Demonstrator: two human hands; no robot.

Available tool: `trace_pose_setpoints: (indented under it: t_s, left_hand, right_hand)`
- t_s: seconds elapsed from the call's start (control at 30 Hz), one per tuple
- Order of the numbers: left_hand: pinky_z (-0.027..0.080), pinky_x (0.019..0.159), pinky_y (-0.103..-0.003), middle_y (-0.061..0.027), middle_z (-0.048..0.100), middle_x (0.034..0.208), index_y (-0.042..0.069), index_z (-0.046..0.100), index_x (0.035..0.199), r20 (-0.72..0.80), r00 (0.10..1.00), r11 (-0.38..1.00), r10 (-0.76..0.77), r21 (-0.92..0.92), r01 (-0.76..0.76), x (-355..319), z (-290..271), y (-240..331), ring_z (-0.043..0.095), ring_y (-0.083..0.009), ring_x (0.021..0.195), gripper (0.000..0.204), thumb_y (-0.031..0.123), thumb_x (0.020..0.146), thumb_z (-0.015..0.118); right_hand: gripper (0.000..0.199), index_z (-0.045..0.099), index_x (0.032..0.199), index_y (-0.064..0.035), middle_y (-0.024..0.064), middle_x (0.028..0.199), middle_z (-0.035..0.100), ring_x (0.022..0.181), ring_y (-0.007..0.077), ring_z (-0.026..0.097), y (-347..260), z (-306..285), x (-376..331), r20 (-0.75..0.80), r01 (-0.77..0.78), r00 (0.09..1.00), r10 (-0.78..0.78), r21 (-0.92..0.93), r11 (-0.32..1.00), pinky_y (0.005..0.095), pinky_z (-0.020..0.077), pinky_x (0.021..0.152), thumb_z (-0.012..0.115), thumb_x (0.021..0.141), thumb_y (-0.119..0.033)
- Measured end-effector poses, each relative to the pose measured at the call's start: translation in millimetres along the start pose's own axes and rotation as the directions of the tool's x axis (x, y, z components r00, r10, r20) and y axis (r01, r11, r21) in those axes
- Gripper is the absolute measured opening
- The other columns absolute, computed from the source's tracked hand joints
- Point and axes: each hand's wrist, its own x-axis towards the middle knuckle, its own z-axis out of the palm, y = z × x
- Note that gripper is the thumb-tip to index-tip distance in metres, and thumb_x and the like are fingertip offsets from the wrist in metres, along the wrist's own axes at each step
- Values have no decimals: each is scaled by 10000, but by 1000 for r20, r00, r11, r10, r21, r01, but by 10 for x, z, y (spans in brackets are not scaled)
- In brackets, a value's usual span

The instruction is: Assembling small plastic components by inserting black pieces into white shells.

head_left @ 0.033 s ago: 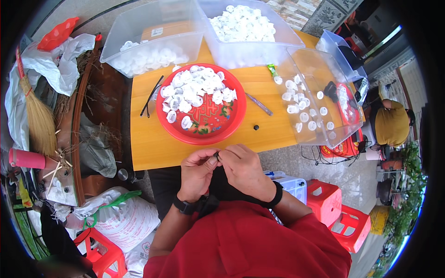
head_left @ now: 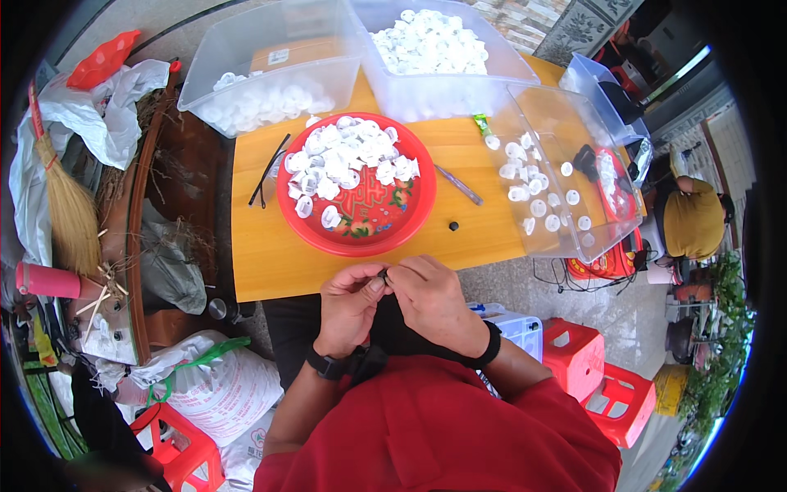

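Just off the table's front edge, my left hand (head_left: 346, 310) and my right hand (head_left: 434, 302) meet fingertip to fingertip. Pinched between them is a small black piece (head_left: 383, 275), mostly covered by the fingers, so its exact kind is unclear. Both hands are closed on it. Beyond them stands a round red tray (head_left: 373, 246) with a patterned bottom, heaped with small white plastic pieces (head_left: 344, 152). A small black round piece (head_left: 453, 226) lies on the wooden table (head_left: 270, 271) to the right of the tray.
Two clear bins (head_left: 270, 102) (head_left: 459, 90) of white pieces stand at the back. At right, a clear box (head_left: 574, 234) overhangs the table edge among loose white discs. A slim tool (head_left: 459, 185) and black sticks (head_left: 268, 170) flank the tray. Red stools (head_left: 571, 353) stand at right; another person (head_left: 693, 217) sits beyond.
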Motion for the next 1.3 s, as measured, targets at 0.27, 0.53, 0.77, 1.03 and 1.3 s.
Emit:
trace_pose_setpoints:
  t_s: [0.27,0.53,0.77,1.03,1.3]
  left_hand:
    - [515,798,-298,-133,613,998,-24,574,1027,12,999,996,-34,-87,35,17,-42,1,608,-195,891,196,-62,844,513]
    - [494,774,-279,-152,581,1022,-20,571,1023,32,996,991,-85,-102,88,5,-39,72,596,-212,876,186,-28,846,514]
    - [493,792,-295,-161,585,1031,-11,570,1060,76,990,980,-120,-147,131,30,-51,53,600,-221,890,227,-50,855,479]
    - [482,799,-291,-168,583,1049,-1,582,1050,86,984,977,-156,-131,166,60,36,21,594,-228,904,218,-35,854,492]
    - [486,795,-292,-153,591,1023,-2,581,1043,86,989,992,-117,-37,120,114,135,-44,597,-217,895,216,-50,849,496]
  right_hand:
    - [330,583,1000,28,106,747,527,684,258,556,-16,-30,-1,4,-47,999,47,15,999,336,471,584,582,671,5]
    - [218,587,964,16,166,765,575,668,319,576,245,-195,-14,-97,-225,969,229,47,973,375,468,570,563,747,3]
    - [208,597,941,-2,162,754,566,689,326,575,874,-315,-170,-150,-415,908,391,-214,884,398,466,599,577,734,-11]
    - [188,597,930,-31,164,771,570,690,323,573,1106,-117,-211,-116,-393,919,376,-218,893,383,466,605,599,746,-71]
    - [131,547,965,20,44,752,541,657,143,530,514,-362,-210,330,-677,680,655,626,387,254,450,613,511,884,-77]
